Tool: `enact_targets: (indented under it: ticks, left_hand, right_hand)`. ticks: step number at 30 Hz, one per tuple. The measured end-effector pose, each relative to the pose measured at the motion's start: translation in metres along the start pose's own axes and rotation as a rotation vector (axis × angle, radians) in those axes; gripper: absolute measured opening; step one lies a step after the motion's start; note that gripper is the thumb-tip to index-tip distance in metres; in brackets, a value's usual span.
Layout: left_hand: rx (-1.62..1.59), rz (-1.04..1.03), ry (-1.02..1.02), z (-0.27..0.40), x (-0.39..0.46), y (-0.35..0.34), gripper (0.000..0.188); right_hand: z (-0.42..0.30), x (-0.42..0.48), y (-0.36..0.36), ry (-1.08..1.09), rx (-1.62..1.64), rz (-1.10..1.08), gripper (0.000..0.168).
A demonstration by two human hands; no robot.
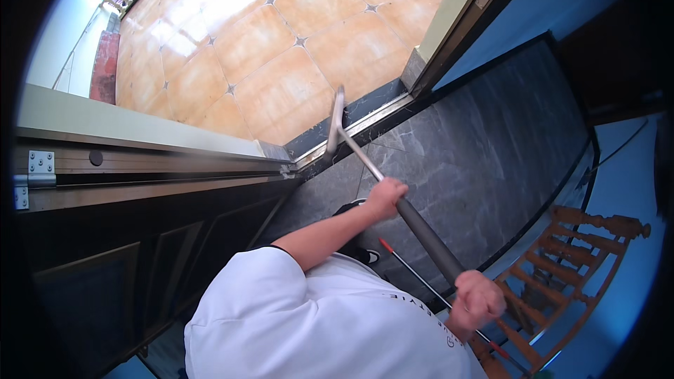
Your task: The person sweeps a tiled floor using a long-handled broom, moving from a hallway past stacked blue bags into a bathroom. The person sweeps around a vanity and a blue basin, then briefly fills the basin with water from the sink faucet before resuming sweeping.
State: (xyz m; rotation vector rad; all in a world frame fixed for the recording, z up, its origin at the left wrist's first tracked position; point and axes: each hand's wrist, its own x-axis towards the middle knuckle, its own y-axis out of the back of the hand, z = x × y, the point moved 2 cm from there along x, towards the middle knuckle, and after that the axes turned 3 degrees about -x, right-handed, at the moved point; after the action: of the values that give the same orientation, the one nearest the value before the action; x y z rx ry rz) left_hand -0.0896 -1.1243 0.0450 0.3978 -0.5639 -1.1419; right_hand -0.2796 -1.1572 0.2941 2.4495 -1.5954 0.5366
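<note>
My left hand (387,198) is wrapped around the upper shaft of a long-handled floor tool (362,153), probably a flat mop or squeegee. The thick grey grip (429,239) of its handle runs back to my right hand (478,299), which is closed over the rear end. The narrow tool head (337,121) is blurred by motion and lies across the door threshold (368,120). Part of the head reaches over the orange tiles (284,81), the other part over the dark sill. Whether it touches the floor I cannot tell.
A dark door (147,252) with a metal hinge (42,163) stands at the left. Grey marble-look tiles (474,152) cover the floor on my side. A thin pole with red ends (416,273) passes behind my right hand, near a wooden spindle chair (568,268). The door frame (447,42) rises at right.
</note>
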Motion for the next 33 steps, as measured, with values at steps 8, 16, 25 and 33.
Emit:
enact_targets:
  ticks: [8,16,25,33]
  left_hand:
    - [0.103,-0.005,-0.168,0.027,0.041,0.042,0.022]
    - [-0.113,-0.161,-0.026,0.091,-0.015,-0.006,0.019]
    - [0.009,0.029,-0.02,0.005,-0.015,-0.002,0.017]
    - [0.092,0.079,-0.172,0.038,0.041,0.046,0.02]
  right_hand:
    - [0.01,-0.027,0.05,-0.076,-0.095,0.129,0.033]
    - [-0.063,0.007,0.069,0.018,-0.081,0.065,0.027]
    - [0.008,-0.011,0.026,0.003,-0.022,-0.007,0.014]
    - [-0.001,-0.019,0.054,-0.131,-0.042,0.15,0.028]
